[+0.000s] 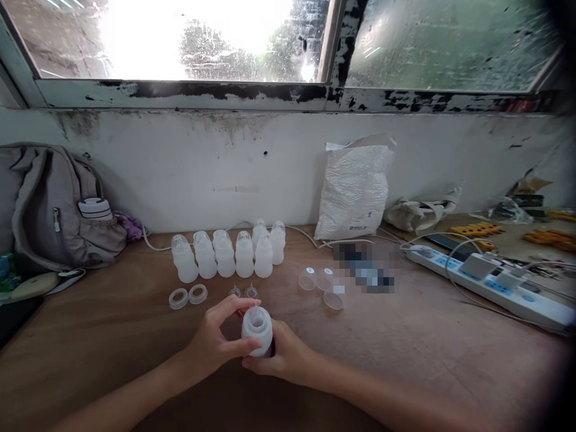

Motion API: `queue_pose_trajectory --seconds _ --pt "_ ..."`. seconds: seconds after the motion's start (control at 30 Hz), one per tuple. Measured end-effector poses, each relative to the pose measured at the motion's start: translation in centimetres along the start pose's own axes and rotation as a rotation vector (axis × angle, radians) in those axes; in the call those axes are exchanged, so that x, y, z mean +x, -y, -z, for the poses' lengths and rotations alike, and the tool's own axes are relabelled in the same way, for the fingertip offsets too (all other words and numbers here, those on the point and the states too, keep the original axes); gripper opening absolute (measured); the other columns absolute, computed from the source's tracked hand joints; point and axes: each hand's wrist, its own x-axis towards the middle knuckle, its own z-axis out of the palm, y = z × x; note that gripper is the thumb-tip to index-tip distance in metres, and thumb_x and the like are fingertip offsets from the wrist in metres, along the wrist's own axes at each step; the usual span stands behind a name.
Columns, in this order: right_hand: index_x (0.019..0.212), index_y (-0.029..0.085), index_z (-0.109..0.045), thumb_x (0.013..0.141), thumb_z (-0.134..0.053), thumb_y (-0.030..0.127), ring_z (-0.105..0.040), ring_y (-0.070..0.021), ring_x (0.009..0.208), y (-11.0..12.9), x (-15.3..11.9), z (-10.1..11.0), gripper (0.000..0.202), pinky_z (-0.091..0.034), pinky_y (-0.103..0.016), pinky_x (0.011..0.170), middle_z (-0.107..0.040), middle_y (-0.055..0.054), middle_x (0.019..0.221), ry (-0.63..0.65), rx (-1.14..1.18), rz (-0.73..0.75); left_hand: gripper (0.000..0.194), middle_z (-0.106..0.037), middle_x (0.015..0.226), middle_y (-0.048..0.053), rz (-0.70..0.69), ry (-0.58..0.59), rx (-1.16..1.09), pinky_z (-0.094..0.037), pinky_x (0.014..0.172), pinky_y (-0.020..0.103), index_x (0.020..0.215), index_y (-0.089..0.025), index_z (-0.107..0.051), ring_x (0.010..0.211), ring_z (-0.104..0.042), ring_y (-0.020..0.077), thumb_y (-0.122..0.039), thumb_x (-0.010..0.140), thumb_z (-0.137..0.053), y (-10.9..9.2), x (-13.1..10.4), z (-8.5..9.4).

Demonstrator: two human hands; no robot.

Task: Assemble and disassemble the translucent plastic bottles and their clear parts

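- The open-mouthed baby bottle point(257, 336) is between my two hands, above the near part of the wooden table point(405, 366), its mouth tipped towards me.
- My left hand point(221, 333) is clamped on it from the left, thumb across the near side and fingers reaching round by the rim.
- My right hand point(290, 354) is closed on its right side, lower down.
- Just beyond my left fingers stand two clear teats point(251, 291).
- To their left lie two white screw rings point(198, 294); to the right, three clear round caps point(333, 300).
- Behind, seven capped bottles point(224, 257) stand upright, close together.
- Further out are a white parcel bag point(353, 195), a power strip point(477, 285) and a grey backpack point(54, 210).
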Motion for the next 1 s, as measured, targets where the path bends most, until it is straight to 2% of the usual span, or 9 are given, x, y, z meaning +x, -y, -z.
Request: queue_pose_trajectory --seconds 0.2,0.27,0.37,0.43,0.53,0.67,0.8,0.93,1.0 --pt "0.107 0.018 -0.048 0.064 -0.065 0.019 -0.052 -0.0154 0.087 0.6 0.0 0.2 0.046 -0.042 -0.027 0.077 -0.056 -0.002 0.100 0.016 0.034 0.038 0.045 -0.054 0.109 0.009 0.017 0.021 -0.304 -0.039 0.086 0.033 0.119 -0.024 -0.036 0.099 -0.050 0.0216 -0.042 0.079 -0.046 1.7 -1.1 -1.1" --pt "0.105 0.018 -0.048 0.064 -0.065 0.020 -0.053 -0.0153 0.086 0.6 0.0 0.2 0.044 -0.042 -0.026 0.076 -0.057 -0.002 0.099 0.025 0.034 0.016 0.048 -0.048 0.117 0.011 0.007 0.010 -0.327 -0.039 0.085 0.033 0.121 -0.023 -0.035 0.096 -0.050 0.0211 -0.045 0.079 -0.044 1.7 -1.2 -1.3" --pt "0.102 0.018 -0.049 0.064 -0.065 0.022 -0.053 -0.0149 0.082 0.3 -0.1 0.2 0.042 -0.043 -0.026 0.073 -0.057 -0.001 0.095 0.021 0.024 -0.002 0.061 -0.039 0.124 0.012 0.002 0.010 -0.348 -0.040 0.081 0.032 0.121 -0.022 -0.035 0.086 -0.050 0.0184 -0.049 0.071 -0.054 1.4 -1.2 -1.3" --pt "0.102 0.018 -0.049 0.064 -0.065 0.023 -0.053 -0.0148 0.082 0.2 -0.1 0.2 0.041 -0.043 -0.026 0.072 -0.057 -0.001 0.094 0.021 0.014 -0.007 0.056 -0.040 0.122 0.010 0.020 -0.007 -0.363 -0.041 0.079 0.030 0.120 -0.023 -0.036 0.084 -0.050 0.0168 -0.045 0.072 -0.056 1.1 -1.2 -1.2" --pt "0.100 0.018 -0.050 0.063 -0.066 0.026 -0.053 -0.0151 0.081 0.1 0.0 0.2 0.041 -0.043 -0.027 0.073 -0.057 -0.001 0.091 0.027 -0.016 -0.026 0.036 -0.044 0.119 0.008 0.095 -0.052 -0.380 -0.040 0.079 0.028 0.114 -0.023 -0.041 0.085 -0.051 0.0159 -0.038 0.082 -0.043 0.7 -1.2 -1.1" --pt "0.100 0.018 -0.050 0.063 -0.066 0.026 -0.052 -0.0155 0.083 0.2 0.0 0.2 0.042 -0.042 -0.028 0.075 -0.056 -0.001 0.094 0.044 -0.011 -0.022 0.044 -0.048 0.116 0.009 0.086 -0.012 -0.401 -0.042 0.078 0.029 0.116 -0.021 -0.040 0.084 -0.053 0.0176 -0.042 0.078 -0.049 0.9 -1.3 -1.1" --pt "0.097 0.018 -0.052 0.061 -0.067 0.027 -0.052 -0.0141 0.076 0.3 0.0 0.3 0.040 -0.043 -0.027 0.071 -0.057 0.000 0.086 0.057 -0.026 -0.059 0.032 -0.053 0.110 0.008 0.117 -0.137 -0.351 -0.043 0.079 0.029 0.109 -0.022 -0.046 0.086 -0.055 0.0177 -0.039 0.083 -0.042 1.7 -1.4 -1.4" --pt "0.105 0.018 -0.049 0.062 -0.067 0.023 -0.052 -0.0157 0.087 0.5 0.1 0.3 0.047 -0.042 -0.028 0.078 -0.056 -0.001 0.096 0.080 0.057 0.006 0.047 -0.057 0.097 0.007 0.067 -0.040 -0.381 -0.045 0.076 0.029 0.108 -0.022 -0.047 0.088 -0.056 0.0212 -0.042 0.069 -0.060 2.1 -1.4 -1.3" --pt "0.103 0.018 -0.050 0.061 -0.067 0.024 -0.053 -0.0152 0.084 0.5 0.1 0.3 0.046 -0.042 -0.027 0.075 -0.057 -0.001 0.093 0.078 0.063 -0.005 0.042 -0.059 0.091 0.006 0.094 -0.046 -0.336 -0.046 0.071 0.027 0.107 -0.021 -0.048 0.083 -0.057 0.0195 -0.038 0.071 -0.060 2.1 -1.3 -1.2"
